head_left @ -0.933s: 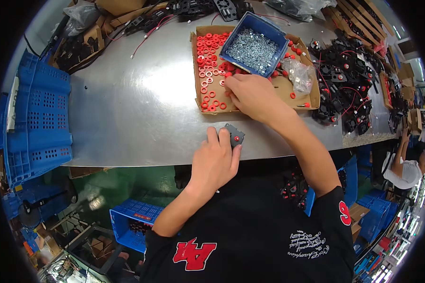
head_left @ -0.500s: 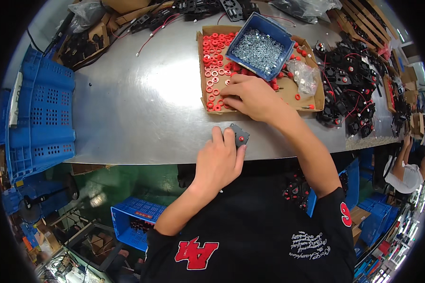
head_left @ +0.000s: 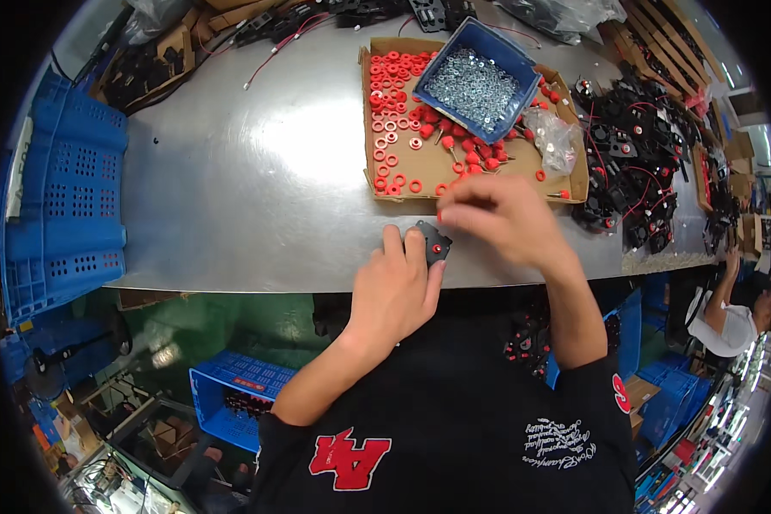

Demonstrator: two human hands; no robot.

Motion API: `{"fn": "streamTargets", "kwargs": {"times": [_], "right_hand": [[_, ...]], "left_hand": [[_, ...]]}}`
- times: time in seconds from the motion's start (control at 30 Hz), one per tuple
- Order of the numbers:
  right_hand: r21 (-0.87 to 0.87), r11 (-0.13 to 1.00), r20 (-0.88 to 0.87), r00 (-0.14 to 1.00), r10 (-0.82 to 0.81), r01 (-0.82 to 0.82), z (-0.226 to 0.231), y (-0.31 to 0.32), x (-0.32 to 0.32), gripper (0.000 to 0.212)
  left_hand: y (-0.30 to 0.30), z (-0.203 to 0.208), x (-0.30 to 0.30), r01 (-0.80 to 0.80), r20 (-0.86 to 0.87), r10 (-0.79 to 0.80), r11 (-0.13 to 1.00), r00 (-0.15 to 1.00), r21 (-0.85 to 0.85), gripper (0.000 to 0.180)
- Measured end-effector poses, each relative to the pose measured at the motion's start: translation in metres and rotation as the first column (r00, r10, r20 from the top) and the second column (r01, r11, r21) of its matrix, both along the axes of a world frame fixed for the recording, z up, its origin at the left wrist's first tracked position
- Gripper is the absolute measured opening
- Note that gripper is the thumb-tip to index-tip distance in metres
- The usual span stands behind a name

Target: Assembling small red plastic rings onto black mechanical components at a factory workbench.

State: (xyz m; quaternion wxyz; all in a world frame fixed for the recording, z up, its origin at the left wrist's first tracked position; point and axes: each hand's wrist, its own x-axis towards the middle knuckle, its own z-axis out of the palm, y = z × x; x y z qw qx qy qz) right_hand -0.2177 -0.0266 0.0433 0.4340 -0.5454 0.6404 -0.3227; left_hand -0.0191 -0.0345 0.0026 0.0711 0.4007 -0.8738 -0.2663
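My left hand (head_left: 392,293) is closed on a small dark plastic part (head_left: 428,235) with a red centre, at the near edge of the metal table. My right hand (head_left: 510,221) is just right of that part, over the front rim of the cardboard tray (head_left: 480,202). Thumb and fingertips pinch a small red ring (head_left: 439,216), mostly hidden by the fingers. In the tray lie many red rings (head_left: 391,160) and red-capped pieces with metal stems (head_left: 451,147). A blue bin (head_left: 489,137) of small metal nuts rests across its far side.
A clear plastic bag (head_left: 557,141) lies in the tray's right part. Black fan-like assemblies with wires (head_left: 630,146) are heaped to the right. A blue crate (head_left: 73,193) stands at the table's left end. Further right, another person (head_left: 728,321) sits at the table.
My right hand has come out of the tray, nearer and to the right, with a red ring between its fingertips. My left hand and the dark part have barely moved.
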Motion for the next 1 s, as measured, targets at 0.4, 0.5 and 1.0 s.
{"fn": "streamTargets", "kwargs": {"times": [0.4,0.5,1.0], "right_hand": [[-0.316,0.948,-0.17,0.98,-0.107,0.048,-0.03,0.044,0.016,0.012],[-0.466,0.846,-0.212,0.896,-0.391,0.259,-0.025,0.044,-0.012,0.011],[-0.208,0.966,-0.785,0.564,-0.258,0.153,-0.02,-0.004,-0.131,0.015]], "left_hand": [[0.003,-0.003,-0.004,0.006,-0.048,-0.012,0.992,0.999,-0.13,0.045],[0.005,0.001,-0.003,-0.003,-0.03,0.0,0.995,1.0,-0.1,0.045],[-0.004,-0.012,-0.003,-0.185,-0.411,0.136,0.98,0.901,-0.08,0.043]]}}
